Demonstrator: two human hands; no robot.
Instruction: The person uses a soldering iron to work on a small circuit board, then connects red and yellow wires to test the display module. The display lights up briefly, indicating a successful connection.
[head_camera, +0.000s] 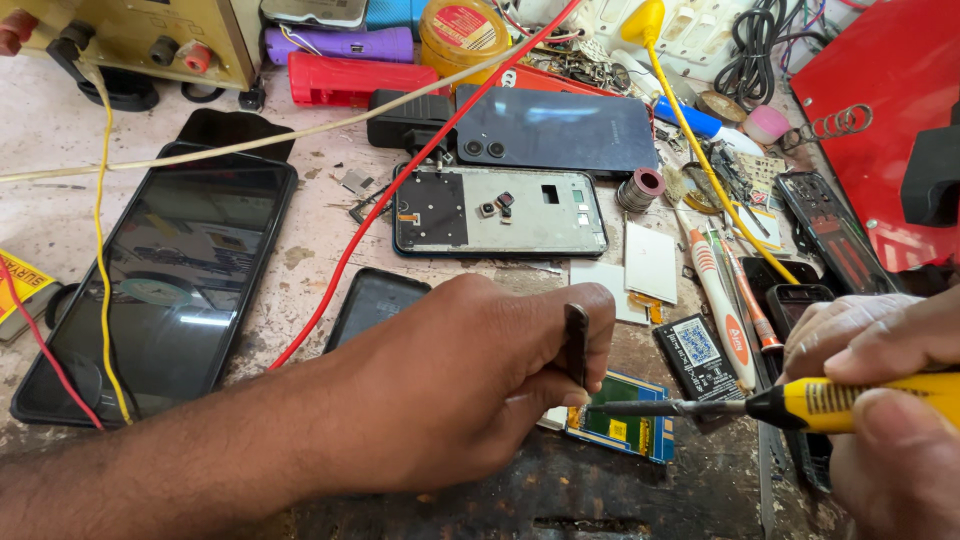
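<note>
Pinching slim dark metal tweezers (576, 340) upright in my left hand (470, 385), fingers closed around them, tips down onto small green circuit board (622, 425) at front of table (60, 130). Right hand (885, 400) wrapped tight on yellow-handled screwdriver (800, 402); long axis near horizontal, tip pointing left at board edge. Risk, I judge: tip skids off, gouges board, since only tweezers pin it.

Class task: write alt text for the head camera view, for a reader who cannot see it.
A left hand holds tweezers over a small circuit board, while the right hand points a yellow screwdriver at it. Opened phones and tools clutter the workbench.
</note>
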